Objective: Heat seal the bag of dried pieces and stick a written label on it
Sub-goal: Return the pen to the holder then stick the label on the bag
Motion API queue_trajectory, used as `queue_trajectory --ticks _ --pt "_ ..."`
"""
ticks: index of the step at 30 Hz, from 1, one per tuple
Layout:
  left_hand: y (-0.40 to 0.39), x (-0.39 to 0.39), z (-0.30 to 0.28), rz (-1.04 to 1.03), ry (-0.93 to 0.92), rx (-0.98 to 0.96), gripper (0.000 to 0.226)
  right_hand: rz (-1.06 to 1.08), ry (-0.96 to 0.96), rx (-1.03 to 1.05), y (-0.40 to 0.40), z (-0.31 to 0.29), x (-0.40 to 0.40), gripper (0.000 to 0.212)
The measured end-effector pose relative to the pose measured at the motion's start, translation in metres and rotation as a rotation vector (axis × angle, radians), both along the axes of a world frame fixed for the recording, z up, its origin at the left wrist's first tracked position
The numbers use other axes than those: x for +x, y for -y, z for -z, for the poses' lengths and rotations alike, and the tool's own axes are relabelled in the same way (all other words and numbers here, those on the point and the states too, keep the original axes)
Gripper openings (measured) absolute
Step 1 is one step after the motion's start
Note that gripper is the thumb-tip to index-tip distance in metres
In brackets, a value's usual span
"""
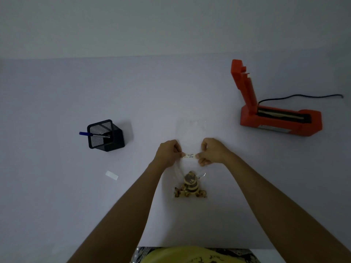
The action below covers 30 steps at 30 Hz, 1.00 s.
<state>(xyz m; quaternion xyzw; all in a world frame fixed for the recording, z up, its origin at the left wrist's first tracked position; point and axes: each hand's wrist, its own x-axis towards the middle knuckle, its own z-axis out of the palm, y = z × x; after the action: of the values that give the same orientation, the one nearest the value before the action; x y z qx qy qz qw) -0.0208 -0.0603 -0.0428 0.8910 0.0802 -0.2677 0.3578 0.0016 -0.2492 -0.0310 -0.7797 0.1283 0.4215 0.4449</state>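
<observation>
A clear plastic bag (190,133) lies flat on the white table, with brown dried pieces (190,185) gathered at its near end. A small white label (189,155) with dark writing is stretched over the bag's middle. My left hand (169,152) pinches the label's left end and my right hand (212,151) pinches its right end. Whether the label touches the bag cannot be told. The orange heat sealer (275,118) stands at the right with its lid raised.
A black mesh pen holder (105,136) with a blue-capped pen (89,134) stands at the left. A small white paper strip (112,175) lies on the table near my left forearm. The sealer's black cord (303,95) trails right. The table's front edge runs close to my body.
</observation>
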Motion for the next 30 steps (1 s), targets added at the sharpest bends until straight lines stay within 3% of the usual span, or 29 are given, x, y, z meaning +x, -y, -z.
queue_trajectory --ticks 5,12,19,26,30 --pt "0.002 -0.007 -0.007 0.008 0.008 -0.003 0.013 -0.015 0.027 -0.095 -0.009 -0.007 -0.004 0.014" --pt "-0.015 -0.022 -0.035 0.072 0.042 0.053 0.014 -0.117 0.128 -0.185 -0.022 -0.034 -0.028 0.003" --pt "-0.044 -0.056 -0.065 0.109 0.094 0.129 0.021 -0.082 0.328 -0.340 -0.027 -0.055 -0.062 0.027" --pt "-0.044 -0.082 -0.048 0.036 0.067 0.059 0.031 0.173 0.326 -0.344 -0.034 -0.037 -0.092 0.075" --pt "-0.031 -0.096 -0.033 0.320 0.213 0.186 0.047 0.096 0.479 -0.438 -0.035 -0.016 -0.107 0.064"
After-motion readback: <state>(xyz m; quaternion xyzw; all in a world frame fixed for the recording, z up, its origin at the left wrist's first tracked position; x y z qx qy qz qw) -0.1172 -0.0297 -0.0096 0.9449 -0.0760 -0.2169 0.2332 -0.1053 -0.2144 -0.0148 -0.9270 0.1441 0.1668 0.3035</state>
